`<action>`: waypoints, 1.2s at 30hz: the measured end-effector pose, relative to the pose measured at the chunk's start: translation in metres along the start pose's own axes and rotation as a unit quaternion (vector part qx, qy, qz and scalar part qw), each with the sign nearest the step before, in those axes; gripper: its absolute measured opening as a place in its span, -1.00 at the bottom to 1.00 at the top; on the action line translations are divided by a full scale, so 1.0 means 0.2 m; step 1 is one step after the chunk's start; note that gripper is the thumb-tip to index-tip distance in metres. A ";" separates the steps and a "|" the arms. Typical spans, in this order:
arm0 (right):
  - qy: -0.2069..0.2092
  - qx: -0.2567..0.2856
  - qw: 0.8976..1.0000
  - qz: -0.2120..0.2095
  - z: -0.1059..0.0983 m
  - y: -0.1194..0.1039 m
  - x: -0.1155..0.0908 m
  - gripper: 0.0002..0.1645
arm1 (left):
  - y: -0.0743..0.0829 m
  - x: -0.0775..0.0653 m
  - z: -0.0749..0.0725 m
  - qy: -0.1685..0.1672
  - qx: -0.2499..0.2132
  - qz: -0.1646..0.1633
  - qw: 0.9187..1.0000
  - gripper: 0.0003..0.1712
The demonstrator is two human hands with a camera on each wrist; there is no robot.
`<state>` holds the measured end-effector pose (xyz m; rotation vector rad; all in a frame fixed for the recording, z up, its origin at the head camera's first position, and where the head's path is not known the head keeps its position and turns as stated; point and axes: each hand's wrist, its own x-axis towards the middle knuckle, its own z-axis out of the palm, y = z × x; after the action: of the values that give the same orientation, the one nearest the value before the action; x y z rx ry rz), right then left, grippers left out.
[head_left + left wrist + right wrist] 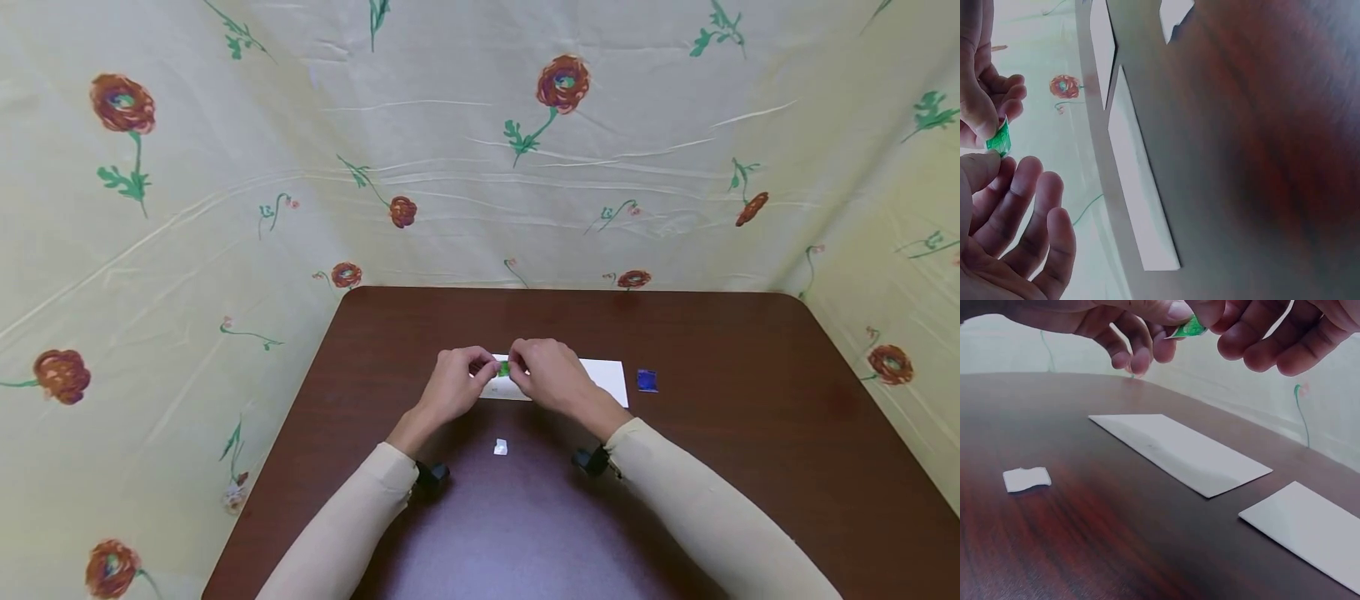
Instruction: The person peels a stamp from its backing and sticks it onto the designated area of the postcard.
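Fingertips of both hands pinch a small, thin green square (503,368), raised above the table; it has a pale edge and looks bent in the right wrist view. My left hand (456,383) grips it between thumb and index finger, the other fingers loosely curled in the left wrist view. From the other side my right hand (551,375) holds it with thumb and finger. Below the hands lie two flat white paper strips, a left one (1179,453) and a right one (1316,531), with a narrow gap between them.
A small white scrap (501,447) with an uneven edge lies nearer the person. To the right of the strips is a blue square (647,381). The brown table (735,483) meets a flower-patterned cloth (465,167) at its back and sides.
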<state>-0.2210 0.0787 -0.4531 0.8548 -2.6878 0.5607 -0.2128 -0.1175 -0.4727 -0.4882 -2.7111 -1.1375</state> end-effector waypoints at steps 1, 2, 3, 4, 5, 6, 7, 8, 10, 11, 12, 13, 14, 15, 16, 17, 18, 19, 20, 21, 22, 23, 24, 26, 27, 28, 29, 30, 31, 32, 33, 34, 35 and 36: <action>0.000 0.005 1.000 0.003 -0.01 0.00 0.01 -0.92 | 0.00 0.01 -0.01 0.000 0.000 0.005 1.000 -0.89; 0.000 0.008 1.000 0.005 -0.02 0.00 0.01 -0.92 | 0.01 0.02 -0.01 0.001 0.001 0.008 1.000 -0.89; 0.000 0.011 1.000 0.008 -0.02 0.00 0.02 -0.91 | 0.01 0.03 -0.02 0.001 0.001 0.011 1.000 -0.89; -0.001 0.014 1.000 0.010 -0.03 0.01 0.02 -0.91 | 0.02 0.04 -0.03 0.001 0.002 0.013 1.000 -0.89; -0.003 0.018 1.000 0.013 -0.04 0.01 0.03 -0.91 | 0.03 0.04 -0.04 0.001 0.002 0.015 1.000 -0.90; -0.005 0.022 1.000 0.015 -0.05 0.01 0.04 -0.90 | 0.03 0.05 -0.04 0.000 0.002 0.016 1.000 -0.89; -0.007 0.025 1.000 0.018 -0.05 0.01 0.04 -0.90 | 0.04 0.06 -0.04 0.001 0.004 0.014 1.000 -0.89; -0.008 0.027 0.999 0.020 -0.06 0.02 0.05 -0.89 | 0.04 0.07 -0.04 0.003 0.005 0.013 1.000 -0.89; -0.008 0.030 0.999 0.025 -0.07 0.03 0.06 -0.88 | 0.04 0.09 -0.04 0.006 0.005 0.009 1.000 -0.87; -0.008 0.033 0.999 0.028 -0.07 0.04 0.06 -0.88 | 0.05 0.10 -0.03 0.009 0.003 0.008 1.000 -0.87; -0.007 0.034 0.999 0.032 -0.08 0.04 0.07 -0.88 | 0.05 0.11 -0.02 0.012 0.003 0.005 1.000 -0.86; -0.006 0.034 0.999 0.036 -0.08 0.05 0.08 -0.87 | 0.05 0.12 -0.02 0.015 0.001 0.002 1.000 -0.85; -0.006 0.036 0.998 0.041 -0.08 0.06 0.08 -0.87 | 0.05 0.12 -0.01 0.018 -0.004 -0.001 1.000 -0.85; -0.007 0.037 0.998 0.045 -0.08 0.07 0.09 -0.87 | 0.05 0.13 0.00 0.022 -0.007 -0.005 1.000 -0.85; -0.009 0.039 0.998 0.049 -0.08 0.08 0.09 -0.87 | 0.05 0.14 0.01 0.026 -0.012 -0.007 1.000 -0.85; -0.011 0.042 0.998 0.052 -0.07 0.09 0.09 -0.86 | 0.05 0.14 0.01 0.029 -0.021 -0.013 0.999 -0.84; -0.013 0.044 0.997 0.055 -0.07 0.09 0.10 -0.86 | 0.05 0.15 0.02 0.032 -0.029 -0.017 0.999 -0.84; -0.015 0.049 0.997 0.058 -0.07 0.10 0.10 -0.86 | 0.05 0.15 0.03 0.035 -0.038 -0.023 0.998 -0.84; -0.016 0.054 0.997 0.060 -0.07 0.11 0.10 -0.86 | 0.06 0.16 0.03 0.038 -0.046 -0.028 0.998 -0.84; -0.017 0.060 0.996 0.062 -0.07 0.11 0.10 -0.86 | 0.06 0.16 0.04 0.042 -0.054 -0.034 0.997 -0.84; -0.019 0.067 0.995 0.065 -0.06 0.12 0.11 -0.87 | 0.06 0.17 0.05 0.044 -0.061 -0.039 0.996 -0.83; -0.020 0.074 0.995 0.068 -0.06 0.13 0.11 -0.87 | 0.06 0.17 0.05 0.045 -0.066 -0.045 0.996 -0.83; -0.022 0.079 0.994 0.071 -0.06 0.13 0.11 -0.87 | 0.06 0.17 0.06 0.045 -0.067 -0.050 0.995 -0.83; -0.027 0.087 0.993 0.078 -0.05 0.14 0.11 -0.87 | 0.06 0.18 0.07 0.043 -0.071 -0.058 0.995 -0.83; -0.030 0.090 0.992 0.082 -0.05 0.15 0.11 -0.87 | 0.05 0.18 0.08 0.041 -0.071 -0.061 0.995 -0.83; -0.032 0.090 0.992 0.086 -0.04 0.16 0.11 -0.87 | 0.05 0.19 0.08 0.039 -0.072 -0.064 0.995 -0.83; -0.036 0.092 0.991 0.091 -0.04 0.16 0.11 -0.87 | 0.05 0.19 0.09 0.038 -0.073 -0.066 0.994 -0.83; -0.038 0.094 0.990 0.096 -0.03 0.17 0.11 -0.87 | 0.04 0.19 0.09 0.036 -0.073 -0.068 0.994 -0.84; -0.040 0.097 0.989 0.100 -0.03 0.17 0.11 -0.86 | 0.04 0.20 0.10 0.035 -0.073 -0.070 0.994 -0.84; -0.042 0.100 0.989 0.104 -0.02 0.17 0.11 -0.86 | 0.04 0.20 0.10 0.034 -0.073 -0.072 0.994 -0.84; -0.043 0.103 0.988 0.108 -0.02 0.18 0.11 -0.86 | 0.03 0.20 0.11 0.032 -0.073 -0.073 0.994 -0.84; -0.044 0.105 0.987 0.110 -0.02 0.18 0.11 -0.86 | 0.03 0.21 0.11 0.031 -0.073 -0.075 0.994 -0.84; -0.046 0.108 0.987 0.114 -0.02 0.18 0.11 -0.86 | 0.02 0.21 0.12 0.030 -0.072 -0.076 0.994 -0.83; -0.046 0.109 0.986 0.117 -0.01 0.19 0.11 -0.85 | 0.01 0.21 0.13 0.028 -0.069 -0.077 0.994 -0.83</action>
<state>-0.2611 0.0967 -0.4530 0.6331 -2.8710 0.9038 -0.2521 -0.0875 -0.4768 -0.2628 -2.6728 -1.3617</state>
